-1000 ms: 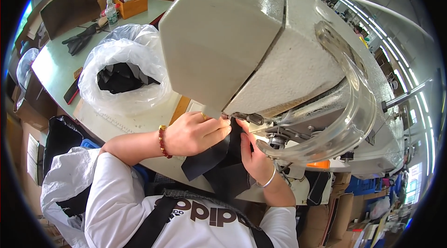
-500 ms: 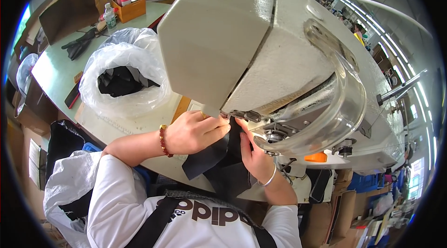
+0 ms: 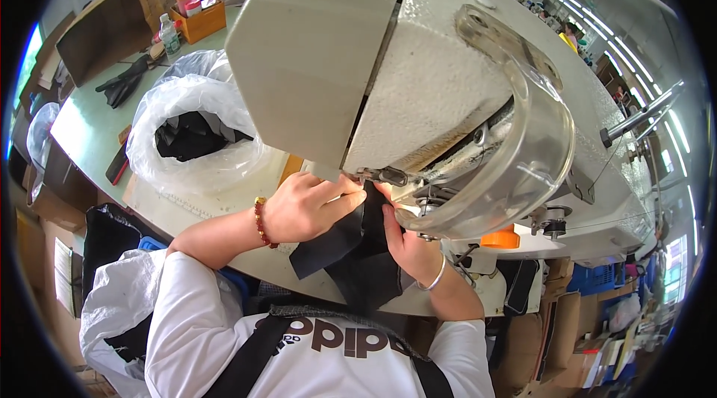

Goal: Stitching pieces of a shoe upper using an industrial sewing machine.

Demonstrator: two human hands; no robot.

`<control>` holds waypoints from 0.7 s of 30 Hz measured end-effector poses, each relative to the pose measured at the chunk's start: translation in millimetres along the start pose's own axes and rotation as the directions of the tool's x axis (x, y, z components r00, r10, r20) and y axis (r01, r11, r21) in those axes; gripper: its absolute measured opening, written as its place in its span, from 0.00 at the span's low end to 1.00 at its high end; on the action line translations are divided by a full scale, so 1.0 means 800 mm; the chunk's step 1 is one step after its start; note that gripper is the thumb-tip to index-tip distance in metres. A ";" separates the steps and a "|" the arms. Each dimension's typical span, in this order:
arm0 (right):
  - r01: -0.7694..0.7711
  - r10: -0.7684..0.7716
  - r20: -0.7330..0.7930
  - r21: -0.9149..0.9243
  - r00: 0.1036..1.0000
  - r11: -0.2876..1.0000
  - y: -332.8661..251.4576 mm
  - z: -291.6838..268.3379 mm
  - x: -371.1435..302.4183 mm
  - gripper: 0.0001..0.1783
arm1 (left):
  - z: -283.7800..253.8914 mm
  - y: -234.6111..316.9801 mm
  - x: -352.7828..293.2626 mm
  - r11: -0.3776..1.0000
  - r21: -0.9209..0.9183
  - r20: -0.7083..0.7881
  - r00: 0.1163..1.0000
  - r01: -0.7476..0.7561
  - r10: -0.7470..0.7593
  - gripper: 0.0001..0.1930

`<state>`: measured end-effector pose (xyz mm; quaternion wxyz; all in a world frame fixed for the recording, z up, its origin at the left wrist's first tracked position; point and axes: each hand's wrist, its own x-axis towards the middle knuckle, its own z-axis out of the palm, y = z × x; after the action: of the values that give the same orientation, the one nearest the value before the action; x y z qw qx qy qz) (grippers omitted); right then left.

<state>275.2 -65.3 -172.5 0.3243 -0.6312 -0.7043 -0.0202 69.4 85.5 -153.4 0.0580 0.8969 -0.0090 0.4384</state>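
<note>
Head view: dark material (image 3: pixel 366 271) runs lengthwise from fingertips toward the bench's (image 3: pixel 168 207) near edge, overlapping it. Left hand (image 3: pixel 302 211): thumb and forefinger pinched shut on its top left edge. Right hand (image 3: pixel 414 252): thumb along its right side, slightly spread; grip partly hidden, can't tell. Both equally near. Tight room under sewing machine head (image 3: pixel 314 47); plastic bag (image 3: pixel 149 151) left.
</note>
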 end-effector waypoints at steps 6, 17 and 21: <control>-0.009 0.010 -0.035 0.022 0.999 1.000 0.004 0.009 -0.004 0.19 | 0.001 0.000 0.000 0.997 0.037 -0.005 0.998 -0.062 0.062 0.15; 0.016 -0.025 -0.073 -0.125 0.997 0.992 -0.004 -0.019 -0.007 0.14 | 0.006 -0.005 -0.009 0.996 0.051 0.029 0.997 -0.076 0.074 0.16; -0.063 0.060 -0.177 -0.011 0.982 0.998 0.022 -0.048 -0.043 0.07 | 0.009 -0.008 -0.009 0.999 0.008 0.042 0.998 -0.053 0.053 0.16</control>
<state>307.6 -108.7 -165.7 0.3808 -0.6509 -0.6528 -0.0717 70.8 90.7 -163.9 0.0420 0.9055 -0.0318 0.4210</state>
